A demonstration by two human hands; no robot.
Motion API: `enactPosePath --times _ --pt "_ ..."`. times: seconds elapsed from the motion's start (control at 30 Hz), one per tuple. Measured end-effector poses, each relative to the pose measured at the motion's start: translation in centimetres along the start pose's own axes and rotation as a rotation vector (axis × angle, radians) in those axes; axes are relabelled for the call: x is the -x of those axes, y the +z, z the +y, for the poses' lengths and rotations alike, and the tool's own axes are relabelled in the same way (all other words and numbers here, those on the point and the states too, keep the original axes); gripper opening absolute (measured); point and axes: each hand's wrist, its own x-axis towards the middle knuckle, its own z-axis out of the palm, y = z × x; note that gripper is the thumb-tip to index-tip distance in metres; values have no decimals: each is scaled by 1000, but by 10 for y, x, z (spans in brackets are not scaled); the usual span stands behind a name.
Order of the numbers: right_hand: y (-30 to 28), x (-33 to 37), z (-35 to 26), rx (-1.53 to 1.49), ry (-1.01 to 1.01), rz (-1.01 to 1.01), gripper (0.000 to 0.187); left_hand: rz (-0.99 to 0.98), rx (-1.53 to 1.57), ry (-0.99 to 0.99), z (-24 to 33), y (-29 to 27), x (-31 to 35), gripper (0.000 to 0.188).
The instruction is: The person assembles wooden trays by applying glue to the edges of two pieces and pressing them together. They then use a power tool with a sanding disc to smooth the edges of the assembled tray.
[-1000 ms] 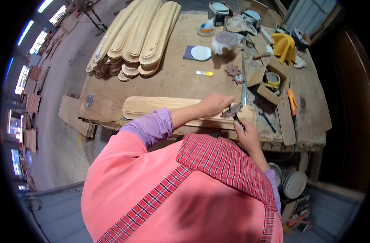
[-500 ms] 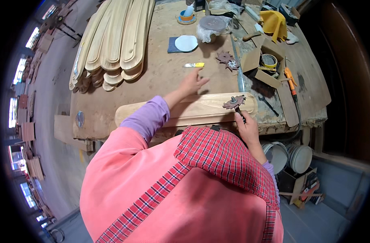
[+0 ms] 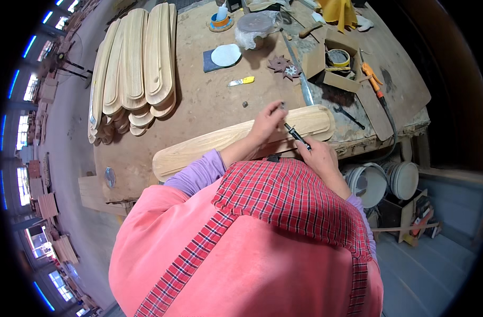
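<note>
My right hand (image 3: 319, 157) is closed around a black metal shaft (image 3: 297, 136), which points up and left over a long pale wooden board (image 3: 209, 143) with rounded ends. At the shaft's upper end, my left hand (image 3: 266, 124) pinches a small dark piece (image 3: 282, 105), too small to name. A small dark nut-like piece (image 3: 245, 104) lies on the table beyond my left hand. Farther off are a brown toothed cutter disc (image 3: 278, 64) and a silvery star-shaped one (image 3: 291, 72) beside it. A yellow-handled scraper (image 3: 242, 81) lies left of them.
Similar boards (image 3: 133, 63) are stacked at the left of the worktable (image 3: 146, 153). At right are a cardboard box (image 3: 341, 81) with tape rolls, a dark wrench (image 3: 349, 117) and an orange-handled tool (image 3: 372, 76) with a cable. White buckets (image 3: 369, 184) stand below the right edge.
My left hand has come back from near the scraper to the shaft's end. The toothed disc that was on the shaft no longer shows there. The shaft now tilts up-left.
</note>
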Motion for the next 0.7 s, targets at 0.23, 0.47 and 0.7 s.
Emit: enactPosePath --times 0.23,0.47,0.7 --pt "18 4 57 -456 -273 299 26 -214 875 -263 35 0 18 46" --pt "7 51 115 -781 -160 453 25 -8 343 -527 38 58 19 36" --pt "22 114 181 -689 -90 636 22 -462 -76 -613 -12 114 12 27"
